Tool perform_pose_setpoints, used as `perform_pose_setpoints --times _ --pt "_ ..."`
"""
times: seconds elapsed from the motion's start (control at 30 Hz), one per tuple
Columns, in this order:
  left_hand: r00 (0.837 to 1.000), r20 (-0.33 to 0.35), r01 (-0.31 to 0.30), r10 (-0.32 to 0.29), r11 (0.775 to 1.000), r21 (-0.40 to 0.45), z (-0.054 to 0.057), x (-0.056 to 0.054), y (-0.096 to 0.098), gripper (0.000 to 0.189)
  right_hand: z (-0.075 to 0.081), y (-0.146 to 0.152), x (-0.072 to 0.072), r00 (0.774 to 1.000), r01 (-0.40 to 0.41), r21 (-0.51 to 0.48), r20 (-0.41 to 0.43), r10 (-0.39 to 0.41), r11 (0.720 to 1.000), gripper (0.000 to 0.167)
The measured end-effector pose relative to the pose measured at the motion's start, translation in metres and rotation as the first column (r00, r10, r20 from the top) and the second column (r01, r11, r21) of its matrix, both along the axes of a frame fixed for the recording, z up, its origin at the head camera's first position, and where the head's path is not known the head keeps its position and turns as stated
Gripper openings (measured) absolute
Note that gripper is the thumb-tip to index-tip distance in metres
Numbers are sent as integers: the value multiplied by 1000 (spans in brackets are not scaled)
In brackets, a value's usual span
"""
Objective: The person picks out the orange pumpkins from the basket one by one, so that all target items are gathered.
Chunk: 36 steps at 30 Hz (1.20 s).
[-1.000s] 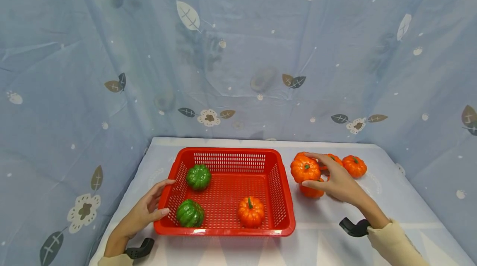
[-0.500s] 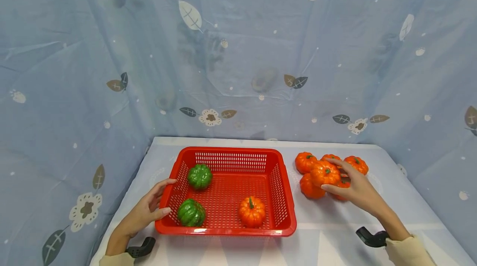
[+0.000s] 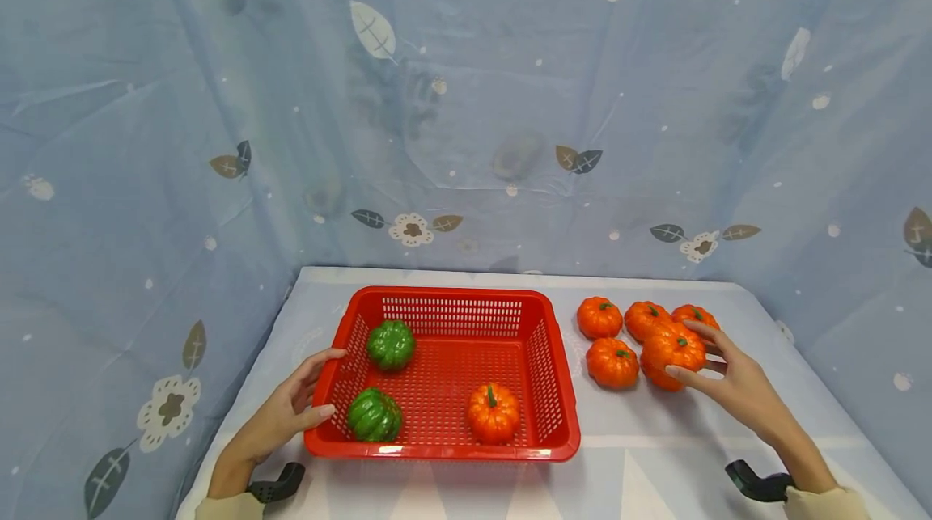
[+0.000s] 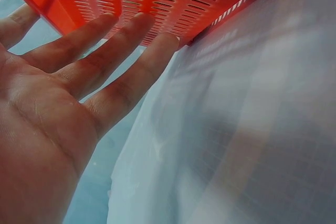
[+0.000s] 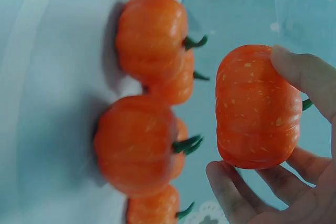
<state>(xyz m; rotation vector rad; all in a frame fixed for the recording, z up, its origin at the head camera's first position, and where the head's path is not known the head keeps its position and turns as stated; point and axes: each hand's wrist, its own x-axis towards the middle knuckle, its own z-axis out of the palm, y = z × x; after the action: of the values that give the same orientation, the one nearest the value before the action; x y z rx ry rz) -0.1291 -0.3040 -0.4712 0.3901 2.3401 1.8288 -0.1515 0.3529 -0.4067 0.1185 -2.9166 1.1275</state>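
My right hand [image 3: 750, 391] holds an orange toy pumpkin [image 5: 258, 107] with a green stem, thumb on one side and fingers on the other. In the right wrist view this pumpkin hangs above the table, apart from several other orange pumpkins [image 5: 136, 145] standing there. In the head view it partly covers one of them. My left hand [image 3: 280, 411] rests against the left side of a red plastic basket [image 3: 444, 453]. Its fingers [image 4: 128, 85] reach out fairly straight to the slotted outer wall. Inside the basket sit two green pumpkins [image 3: 391, 344] and one orange pumpkin [image 3: 493, 414].
The loose orange pumpkins stand in a cluster right of the basket, such as a front-left one [image 3: 612, 364] and a back-left one [image 3: 599, 317]. A pale cloth covers the table [image 3: 626, 463]. A blue patterned curtain [image 3: 466, 116] encloses the back and sides.
My right hand has carried the held pumpkin rightward and slightly down, from over the left pumpkins to over the front-right one. The left hand and the basket stay put.
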Motion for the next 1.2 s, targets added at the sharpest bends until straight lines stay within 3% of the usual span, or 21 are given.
perform_pose_setpoints --times 0.3,0.63,1.2 --pt "1000 14 -5 5 1000 -3 -2 1 0 70 -12 23 3 992 78 -35 99 -74 996 94" --pt "1000 12 -6 6 1000 -3 -2 1 -1 69 -16 47 2 986 156 -8 61 -155 988 95" --pt "1000 11 -6 6 1000 -5 1 0 1 69 -47 75 -7 959 223 26 175 -224 975 105"
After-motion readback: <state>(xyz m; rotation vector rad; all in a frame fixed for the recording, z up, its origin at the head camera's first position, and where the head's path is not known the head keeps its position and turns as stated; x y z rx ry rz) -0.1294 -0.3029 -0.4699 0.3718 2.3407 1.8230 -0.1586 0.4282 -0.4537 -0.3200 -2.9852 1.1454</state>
